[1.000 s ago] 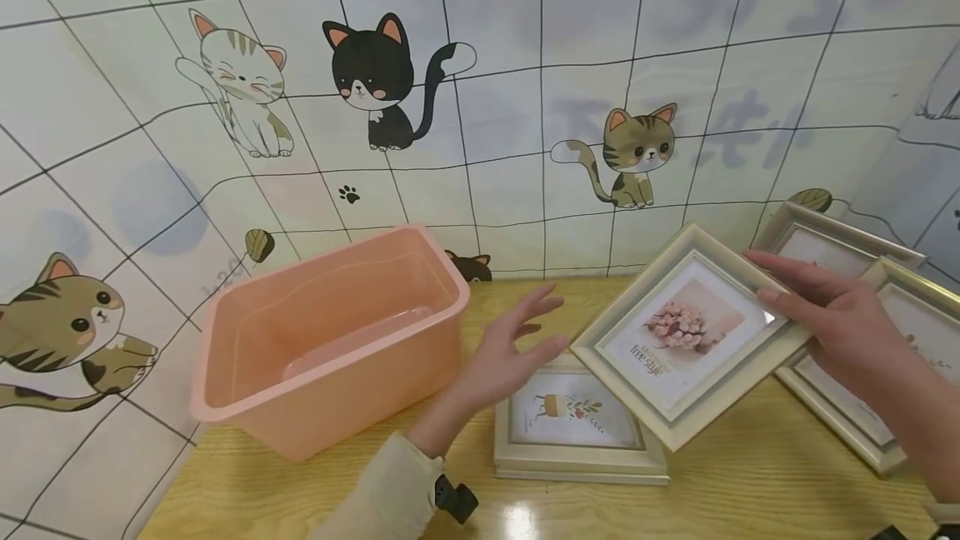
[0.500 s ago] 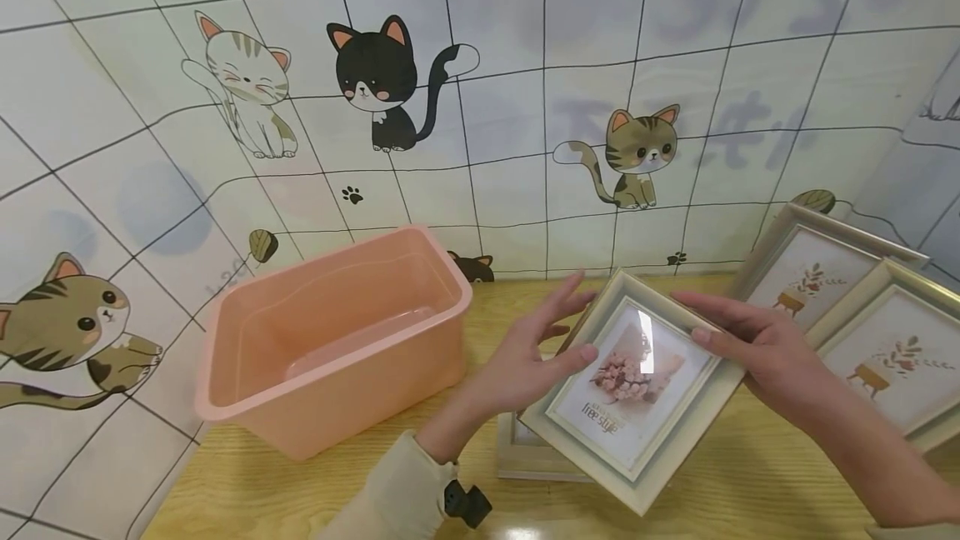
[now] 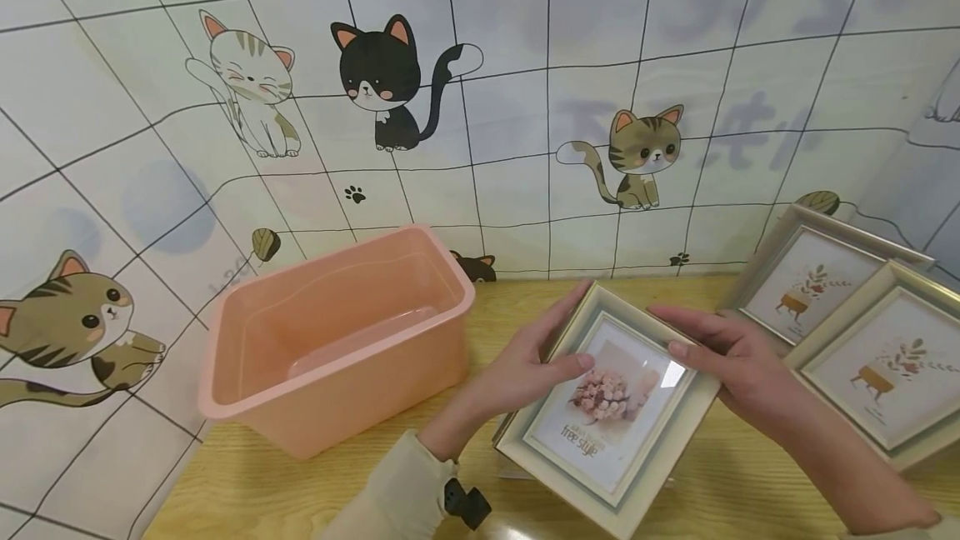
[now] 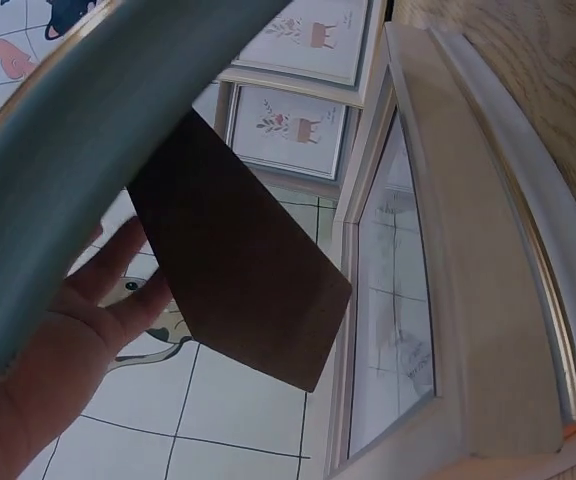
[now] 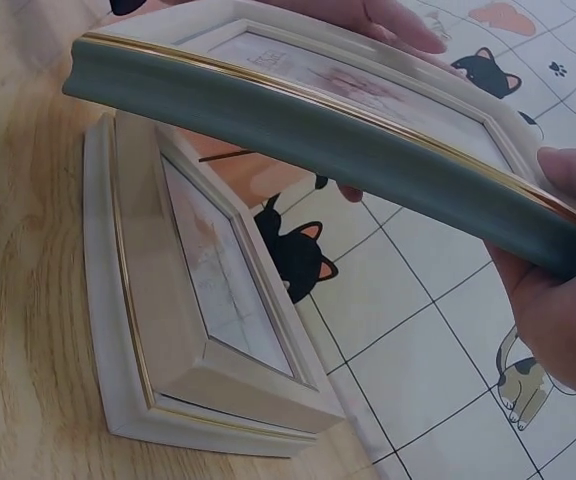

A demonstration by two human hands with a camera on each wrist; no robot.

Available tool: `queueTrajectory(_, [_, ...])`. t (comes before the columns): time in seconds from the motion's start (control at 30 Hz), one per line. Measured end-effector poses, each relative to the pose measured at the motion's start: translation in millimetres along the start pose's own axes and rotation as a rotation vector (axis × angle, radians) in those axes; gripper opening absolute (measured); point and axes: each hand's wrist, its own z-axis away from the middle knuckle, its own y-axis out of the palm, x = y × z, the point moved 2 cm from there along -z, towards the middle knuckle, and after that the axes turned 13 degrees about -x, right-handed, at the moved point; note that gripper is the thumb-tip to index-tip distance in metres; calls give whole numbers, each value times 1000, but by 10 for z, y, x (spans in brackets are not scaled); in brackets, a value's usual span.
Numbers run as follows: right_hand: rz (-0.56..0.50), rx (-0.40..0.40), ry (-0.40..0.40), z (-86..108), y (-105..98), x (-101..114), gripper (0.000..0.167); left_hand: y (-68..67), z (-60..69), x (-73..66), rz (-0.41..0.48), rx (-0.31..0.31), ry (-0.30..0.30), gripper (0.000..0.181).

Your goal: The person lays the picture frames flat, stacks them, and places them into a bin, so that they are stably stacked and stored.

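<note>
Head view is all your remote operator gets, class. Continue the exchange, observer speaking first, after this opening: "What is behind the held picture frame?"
Observer: In the left wrist view, a dark brown flap juts out behind the held picture frame.
Operator: And what is beneath it?
Observer: The right wrist view shows two stacked frames, the upper one face up.
Operator: What colour is the outer side running from the right hand?
Observer: Grey-green, with a gold line along its upper edge.
</note>
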Motion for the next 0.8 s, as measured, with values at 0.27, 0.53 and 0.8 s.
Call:
queueTrajectory(0.27, [1, -88, -16, 41, 23, -27, 54, 17, 23, 54, 97, 58, -44, 87])
queueTrajectory(0.53, [-14, -133, -26, 93, -16, -40, 54, 25, 53, 86, 103, 62, -111, 83])
queueTrajectory(0.8, [-83, -186, -43, 147, -65, -70, 54, 3, 88, 134, 95, 93, -128, 79])
